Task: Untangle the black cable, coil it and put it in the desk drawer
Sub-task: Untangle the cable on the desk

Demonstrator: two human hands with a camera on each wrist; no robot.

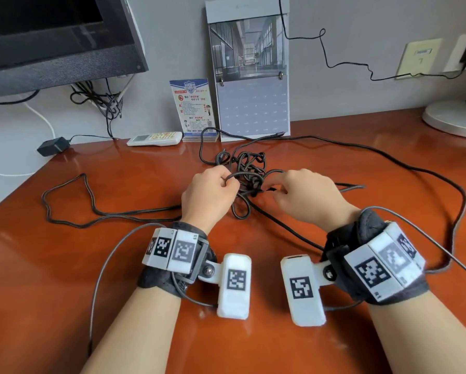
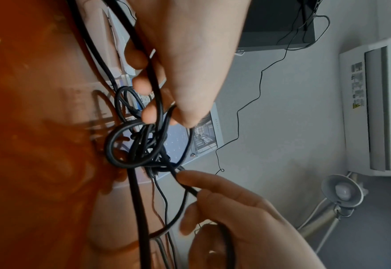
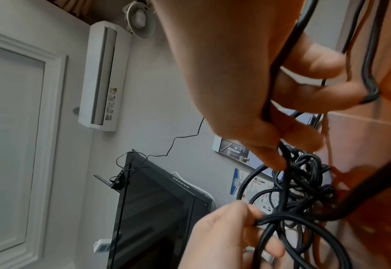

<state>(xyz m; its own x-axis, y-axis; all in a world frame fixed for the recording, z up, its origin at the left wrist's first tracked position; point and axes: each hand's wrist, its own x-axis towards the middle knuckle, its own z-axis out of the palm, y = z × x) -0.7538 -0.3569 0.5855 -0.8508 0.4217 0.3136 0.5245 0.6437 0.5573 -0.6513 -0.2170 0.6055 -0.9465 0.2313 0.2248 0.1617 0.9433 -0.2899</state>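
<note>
The black cable (image 1: 246, 168) lies in a tangled knot in the middle of the red-brown desk (image 1: 64, 265). Long loose runs of it sweep out to the left and right. My left hand (image 1: 227, 184) is curled round a loop on the knot's left side, and the left wrist view shows the strand pinched between its thumb and fingers (image 2: 148, 112). My right hand (image 1: 275, 188) pinches a strand at the knot's right side, close to the tangle (image 3: 305, 182). Both hands hold the knot slightly off the desk. No drawer is in view.
Against the wall stand a calendar (image 1: 250, 76) and a printed card (image 1: 192, 109), with a white remote (image 1: 155, 138) beside them. A monitor (image 1: 51, 41) sits at the back left above a black power adapter (image 1: 52, 147). A lamp base (image 1: 453, 117) is at the far right.
</note>
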